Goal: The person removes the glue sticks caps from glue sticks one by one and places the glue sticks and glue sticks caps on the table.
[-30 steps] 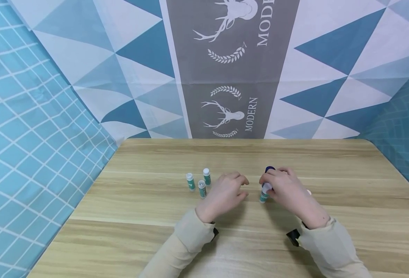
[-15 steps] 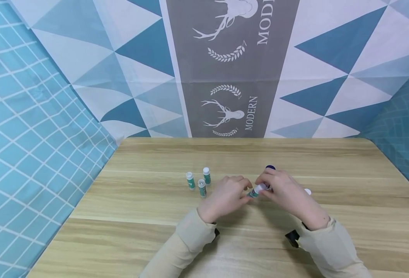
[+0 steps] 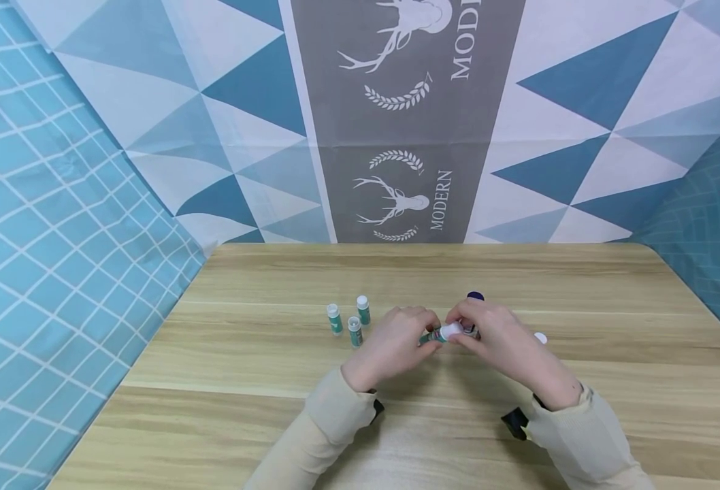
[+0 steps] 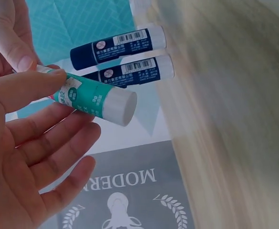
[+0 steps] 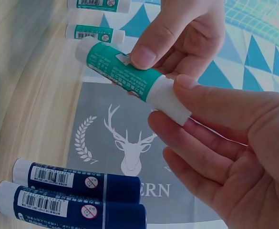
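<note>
A green glue stick with a white cap (image 3: 453, 329) is held tilted between both hands, above the table. My left hand (image 3: 390, 346) pinches its green body (image 4: 87, 94) between thumb and fingers. My right hand (image 3: 499, 335) pinches the white cap end, thumb on one side and fingertips on the other, as the right wrist view shows. Two dark blue glue sticks (image 5: 77, 181) stand upright side by side near the right hand. In the head view that hand mostly hides them, leaving a dark blue top (image 3: 475, 296) in sight.
Three green glue sticks stand upright left of the hands: one at the left (image 3: 335, 320), one farther back (image 3: 363, 311) and one nearer (image 3: 355, 333). A small white round thing (image 3: 540, 337) lies on the wooden table (image 3: 243, 354), right of the right hand. A patterned cloth hangs behind.
The right hand has brought the green glue stick left and tipped it from upright to slanting. The left hand, holding nothing before, now pinches its body.
</note>
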Motion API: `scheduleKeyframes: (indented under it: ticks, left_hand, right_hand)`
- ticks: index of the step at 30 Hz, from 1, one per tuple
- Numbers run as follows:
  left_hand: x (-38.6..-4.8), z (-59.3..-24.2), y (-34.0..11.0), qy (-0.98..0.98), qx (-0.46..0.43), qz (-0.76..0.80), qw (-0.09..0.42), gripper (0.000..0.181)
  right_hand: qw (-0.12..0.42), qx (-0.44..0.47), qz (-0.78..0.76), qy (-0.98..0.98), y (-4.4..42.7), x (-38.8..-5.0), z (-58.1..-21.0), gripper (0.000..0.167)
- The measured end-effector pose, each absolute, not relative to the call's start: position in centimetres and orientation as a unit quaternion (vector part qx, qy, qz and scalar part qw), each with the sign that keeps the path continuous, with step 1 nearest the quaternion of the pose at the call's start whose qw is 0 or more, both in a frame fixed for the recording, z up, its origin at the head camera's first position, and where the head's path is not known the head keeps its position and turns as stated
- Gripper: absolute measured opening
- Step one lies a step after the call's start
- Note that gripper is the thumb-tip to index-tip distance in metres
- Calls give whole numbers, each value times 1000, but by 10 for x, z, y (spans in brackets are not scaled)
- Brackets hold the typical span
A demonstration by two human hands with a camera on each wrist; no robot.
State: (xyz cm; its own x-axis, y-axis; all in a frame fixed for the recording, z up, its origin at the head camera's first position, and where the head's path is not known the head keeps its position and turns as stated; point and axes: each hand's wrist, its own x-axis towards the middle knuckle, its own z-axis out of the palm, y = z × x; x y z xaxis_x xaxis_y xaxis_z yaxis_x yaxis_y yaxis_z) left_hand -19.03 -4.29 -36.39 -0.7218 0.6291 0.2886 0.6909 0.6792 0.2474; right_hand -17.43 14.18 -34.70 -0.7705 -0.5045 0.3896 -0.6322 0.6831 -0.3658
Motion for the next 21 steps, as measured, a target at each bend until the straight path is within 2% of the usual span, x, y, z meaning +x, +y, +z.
scheduleKeyframes:
  ticks: [10,21]
  left_hand:
    - [-189,-358,-48,-920,-338,-191,62,11]
    - [-188,-351,-52,-910,-350,-206,87,12]
  right_hand:
    - [114,304,259,-910,141,-173,-345,19]
    - [117,310,280,-901,140,-173,-345,20]
